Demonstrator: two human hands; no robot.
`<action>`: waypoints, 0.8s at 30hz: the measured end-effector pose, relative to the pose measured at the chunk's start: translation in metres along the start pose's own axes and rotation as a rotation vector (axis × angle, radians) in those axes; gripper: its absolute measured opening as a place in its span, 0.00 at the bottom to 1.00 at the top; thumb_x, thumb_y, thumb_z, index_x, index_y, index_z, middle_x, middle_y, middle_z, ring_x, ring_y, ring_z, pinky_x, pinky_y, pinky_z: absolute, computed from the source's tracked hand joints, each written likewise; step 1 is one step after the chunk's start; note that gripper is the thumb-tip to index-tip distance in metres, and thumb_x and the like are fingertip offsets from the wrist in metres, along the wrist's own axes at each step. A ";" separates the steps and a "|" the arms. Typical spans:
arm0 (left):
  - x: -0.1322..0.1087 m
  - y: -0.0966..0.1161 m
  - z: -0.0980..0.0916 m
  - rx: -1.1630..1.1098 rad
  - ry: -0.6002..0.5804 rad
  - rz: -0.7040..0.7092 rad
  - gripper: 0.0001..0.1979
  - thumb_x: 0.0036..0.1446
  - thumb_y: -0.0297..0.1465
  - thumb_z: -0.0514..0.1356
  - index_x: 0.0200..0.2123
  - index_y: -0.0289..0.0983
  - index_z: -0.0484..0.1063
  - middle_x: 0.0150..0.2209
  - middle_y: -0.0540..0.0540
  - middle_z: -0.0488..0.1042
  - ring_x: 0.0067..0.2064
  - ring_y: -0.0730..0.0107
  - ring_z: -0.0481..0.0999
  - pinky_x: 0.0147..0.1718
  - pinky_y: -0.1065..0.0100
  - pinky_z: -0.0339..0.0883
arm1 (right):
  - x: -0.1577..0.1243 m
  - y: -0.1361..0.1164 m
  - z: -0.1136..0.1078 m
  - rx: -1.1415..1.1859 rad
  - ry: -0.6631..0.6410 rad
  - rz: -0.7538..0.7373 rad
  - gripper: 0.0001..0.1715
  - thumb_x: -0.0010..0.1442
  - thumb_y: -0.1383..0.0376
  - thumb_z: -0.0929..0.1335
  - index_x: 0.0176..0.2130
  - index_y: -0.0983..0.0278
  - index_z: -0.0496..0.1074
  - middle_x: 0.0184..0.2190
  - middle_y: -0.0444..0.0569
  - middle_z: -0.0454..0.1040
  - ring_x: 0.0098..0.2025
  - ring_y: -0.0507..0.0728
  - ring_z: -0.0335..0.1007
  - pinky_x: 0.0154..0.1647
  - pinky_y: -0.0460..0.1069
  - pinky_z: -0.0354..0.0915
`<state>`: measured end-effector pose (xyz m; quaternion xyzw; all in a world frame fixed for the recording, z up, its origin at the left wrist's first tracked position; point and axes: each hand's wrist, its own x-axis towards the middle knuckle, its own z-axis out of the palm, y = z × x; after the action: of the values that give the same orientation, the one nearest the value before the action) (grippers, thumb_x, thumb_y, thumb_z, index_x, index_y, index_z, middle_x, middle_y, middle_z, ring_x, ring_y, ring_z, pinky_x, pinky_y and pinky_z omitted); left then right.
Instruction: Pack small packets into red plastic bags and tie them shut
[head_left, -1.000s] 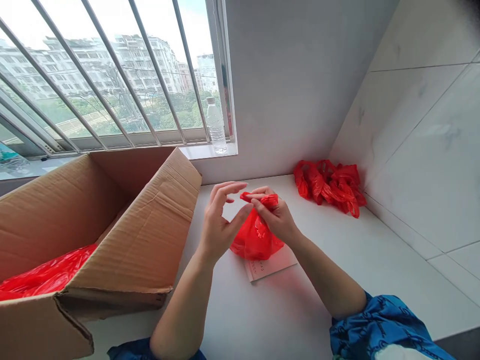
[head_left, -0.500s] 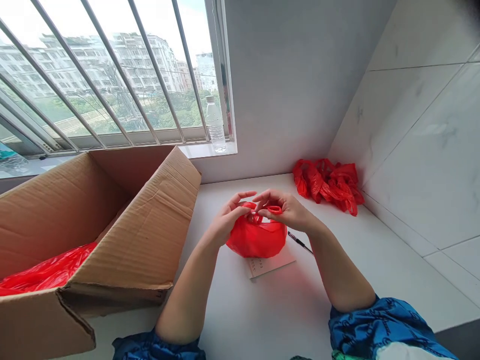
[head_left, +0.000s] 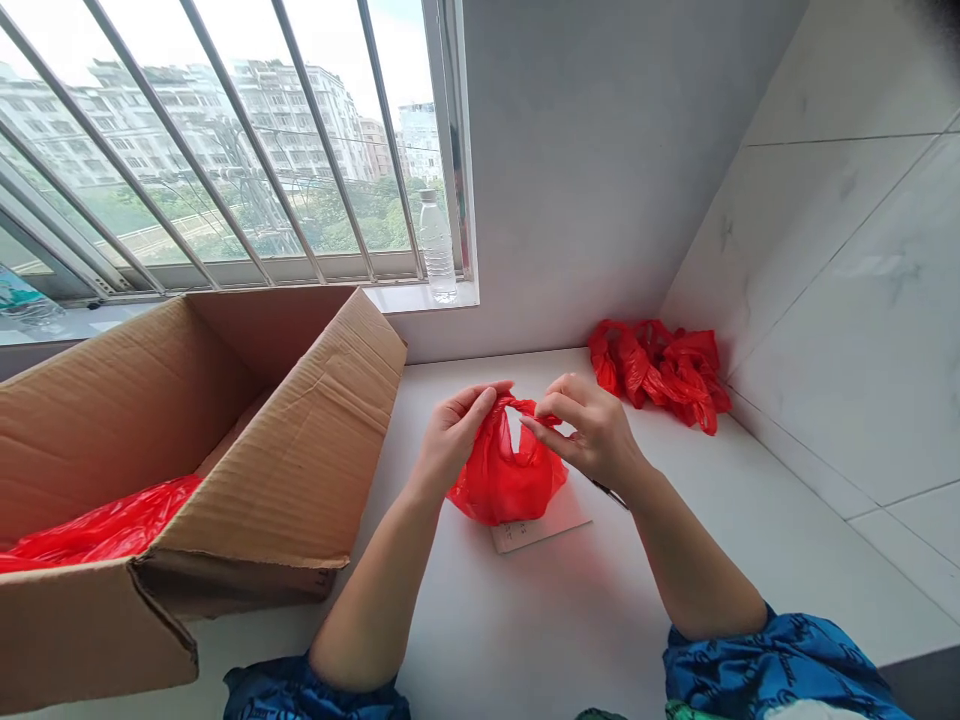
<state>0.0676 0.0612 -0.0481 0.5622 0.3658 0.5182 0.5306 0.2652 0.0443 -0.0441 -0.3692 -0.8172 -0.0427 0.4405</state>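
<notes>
A red plastic bag (head_left: 510, 480) hangs or rests over a small white notebook (head_left: 544, 530) on the white table; what is inside the bag cannot be seen. My left hand (head_left: 461, 425) pinches the top of the bag's left handle between thumb and fingers. With thumb and bent fingers, my right hand (head_left: 585, 425) grips the twisted right end of the handle. A gap shows between the two handle strands. Partly behind my right wrist lies a black pen (head_left: 609, 493).
At the left stands an open cardboard box (head_left: 292, 470) with red plastic (head_left: 112, 525) inside. Crumpled red bags (head_left: 664, 370) lie by the back wall on the right. A clear water bottle (head_left: 438, 250) stands on the sill of the barred window.
My hands have moved slightly apart, drawing the bag's handles into a twisted strand with a gap below. My right hand has turned, its fingers now curled more tightly.
</notes>
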 end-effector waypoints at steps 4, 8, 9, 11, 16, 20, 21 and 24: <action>0.009 -0.014 -0.007 -0.115 0.162 0.064 0.15 0.57 0.39 0.66 0.45 0.39 0.80 0.41 0.44 0.80 0.43 0.68 0.77 0.47 0.67 0.70 | -0.017 -0.002 -0.016 0.081 -0.108 -0.001 0.15 0.66 0.61 0.67 0.27 0.60 0.67 0.24 0.42 0.66 0.25 0.51 0.58 0.27 0.48 0.55; 0.031 -0.044 -0.028 -0.118 0.360 0.129 0.17 0.54 0.40 0.67 0.44 0.38 0.80 0.44 0.43 0.80 0.47 0.68 0.77 0.53 0.65 0.68 | -0.042 -0.001 -0.027 0.179 -0.281 0.125 0.19 0.66 0.58 0.67 0.25 0.61 0.65 0.22 0.42 0.66 0.24 0.51 0.58 0.23 0.47 0.51; 0.036 -0.052 -0.033 -0.103 0.407 0.129 0.18 0.53 0.41 0.67 0.44 0.37 0.80 0.45 0.43 0.80 0.47 0.67 0.77 0.53 0.65 0.68 | -0.049 0.000 -0.029 0.209 -0.319 0.174 0.19 0.66 0.57 0.67 0.25 0.60 0.65 0.23 0.42 0.66 0.24 0.51 0.58 0.23 0.47 0.52; 0.043 -0.065 -0.042 -0.069 0.465 0.107 0.21 0.52 0.44 0.67 0.44 0.36 0.79 0.47 0.40 0.79 0.48 0.66 0.77 0.52 0.64 0.68 | -0.060 0.003 -0.032 0.284 -0.383 0.282 0.20 0.65 0.55 0.67 0.25 0.60 0.66 0.23 0.42 0.67 0.24 0.52 0.59 0.22 0.47 0.54; 0.029 -0.075 -0.048 0.017 0.359 -0.026 0.31 0.57 0.46 0.63 0.58 0.36 0.68 0.48 0.37 0.78 0.48 0.62 0.78 0.50 0.61 0.70 | -0.079 0.027 -0.032 0.612 -0.579 0.492 0.23 0.70 0.51 0.60 0.32 0.61 0.72 0.30 0.46 0.75 0.32 0.55 0.72 0.34 0.50 0.69; -0.003 -0.074 -0.046 0.360 0.207 -0.139 0.35 0.64 0.50 0.52 0.67 0.37 0.54 0.58 0.34 0.71 0.58 0.57 0.72 0.58 0.54 0.62 | -0.090 0.054 -0.019 0.251 -0.374 0.534 0.23 0.67 0.50 0.62 0.56 0.59 0.69 0.54 0.54 0.72 0.52 0.62 0.72 0.48 0.59 0.72; -0.010 -0.074 -0.043 0.477 0.152 -0.131 0.33 0.65 0.51 0.50 0.66 0.38 0.57 0.60 0.34 0.68 0.60 0.56 0.69 0.60 0.53 0.60 | -0.091 0.057 -0.012 0.141 -0.357 0.477 0.30 0.65 0.50 0.65 0.62 0.57 0.63 0.60 0.56 0.67 0.58 0.64 0.68 0.53 0.61 0.70; -0.023 -0.076 -0.027 0.787 -0.050 0.014 0.29 0.64 0.50 0.53 0.63 0.42 0.64 0.64 0.39 0.63 0.65 0.53 0.62 0.63 0.51 0.54 | -0.087 0.056 0.016 0.032 -0.407 0.206 0.49 0.61 0.51 0.69 0.71 0.57 0.44 0.70 0.58 0.51 0.70 0.66 0.49 0.66 0.66 0.56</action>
<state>0.0471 0.0575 -0.1294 0.7376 0.5198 0.3282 0.2796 0.3191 0.0419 -0.1332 -0.4447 -0.8477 0.0911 0.2746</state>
